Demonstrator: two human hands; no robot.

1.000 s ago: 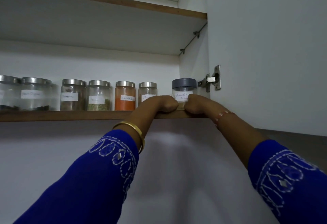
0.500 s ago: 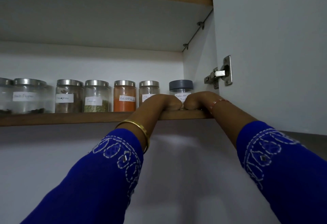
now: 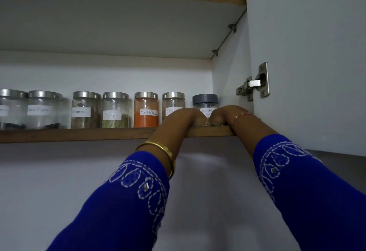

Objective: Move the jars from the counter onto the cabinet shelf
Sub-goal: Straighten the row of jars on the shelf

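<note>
Here both hands reach over the front edge of the shelf (image 3: 79, 135) at its right end, beside the grey-lid jar (image 3: 205, 102). The left hand (image 3: 188, 117) and right hand (image 3: 225, 115) bend at the wrist over that edge, one on each side of the jar's lower half, knuckles almost meeting in front of it. The fingers are hidden behind the hands, so I cannot tell whether they grip the jar or only lie against it. The jar stands upright on the shelf, in the corner by the cabinet's right wall, its label partly covered. To its left runs a row of steel-lid jars: first a nearly clear jar (image 3: 173, 106), then the red chilli jar (image 3: 146, 110), the fennel jar (image 3: 115, 110), and others further left. A gold bangle (image 3: 158, 151) circles the left wrist, a thin red thread (image 3: 240, 116) the right. A hinge (image 3: 255, 83) sits on the open door, right of the jar.
</note>
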